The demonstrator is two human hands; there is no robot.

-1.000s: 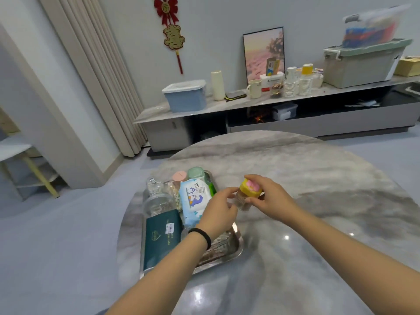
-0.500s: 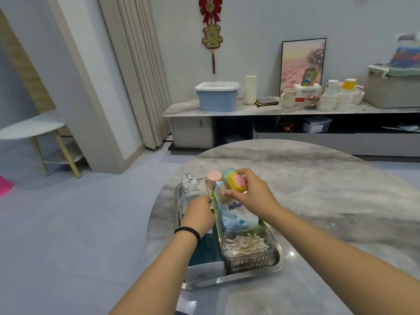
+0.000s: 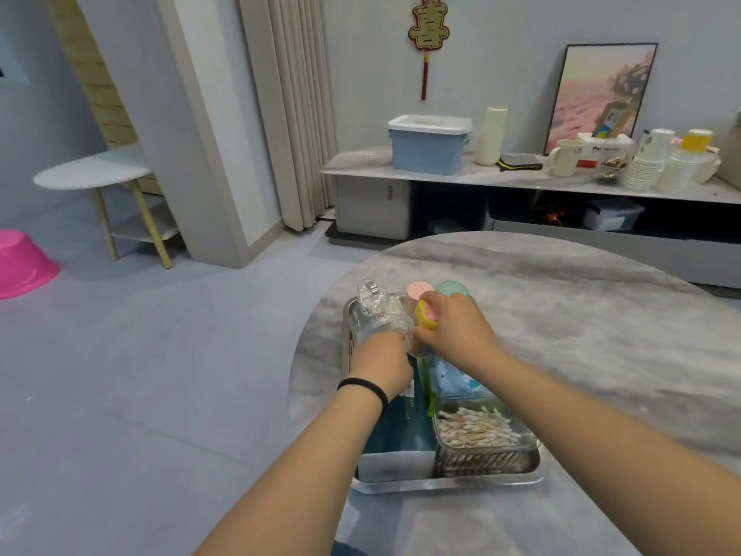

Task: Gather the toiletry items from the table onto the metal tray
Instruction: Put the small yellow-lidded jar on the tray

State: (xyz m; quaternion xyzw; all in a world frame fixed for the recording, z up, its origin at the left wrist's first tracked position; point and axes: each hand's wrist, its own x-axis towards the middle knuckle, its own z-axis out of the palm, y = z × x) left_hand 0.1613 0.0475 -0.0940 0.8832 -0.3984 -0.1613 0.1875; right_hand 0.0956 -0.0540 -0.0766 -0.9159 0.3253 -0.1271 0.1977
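A metal tray (image 3: 449, 484) lies at the left edge of the round marble table (image 3: 581, 315). In it are a clear lidded jar (image 3: 377, 315), a dark green box (image 3: 397, 427), a blue wipes pack (image 3: 453, 379), a glass dish of cotton swabs (image 3: 477, 431), and pink-capped (image 3: 417, 291) and green-capped (image 3: 451, 288) bottles at the back. My right hand (image 3: 457, 335) grips a small clear bottle with a yellow and pink cap (image 3: 426, 315) over the tray's back part. My left hand (image 3: 381, 361) rests against the jar's near side; whether it grips it is hidden.
The tray sits close to the table's left rim, with floor beyond. A pink basin (image 3: 20, 266) and a small white side table (image 3: 92, 174) stand far left. A long low cabinet (image 3: 521, 182) with boxes and cups runs along the back wall.
My right hand carried the yellow-capped bottle from right of the tray to over its back part, beside the jar. My left hand moved forward to the jar. My head turned left.
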